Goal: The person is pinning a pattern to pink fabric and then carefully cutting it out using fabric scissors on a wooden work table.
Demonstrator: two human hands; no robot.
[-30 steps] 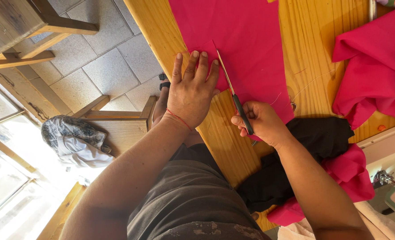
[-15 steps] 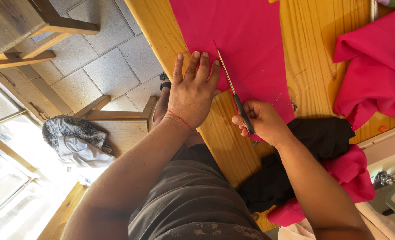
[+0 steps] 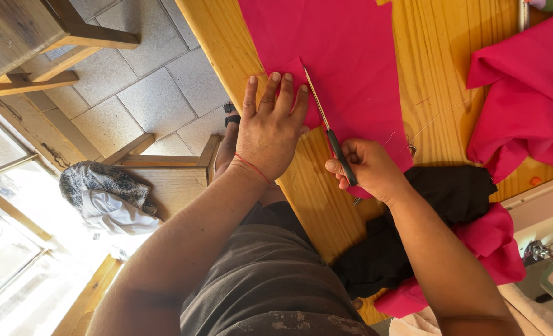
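Pink cloth (image 3: 351, 56), spread on the wooden table (image 3: 451, 68), is pinned by the flat, open left hand (image 3: 269, 134) while scissors (image 3: 326, 127), gripped in the closed right hand (image 3: 367, 168), could nick nearby fingertips (image 3: 302, 90).

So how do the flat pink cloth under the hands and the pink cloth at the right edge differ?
The flat pink cloth lies spread smooth on the table; the pink pile is bunched in folds. The flat cloth is held down by the left hand and meets the scissors in the right hand; no hand touches the pile. Both are the same bright pink and lie on the wooden table.
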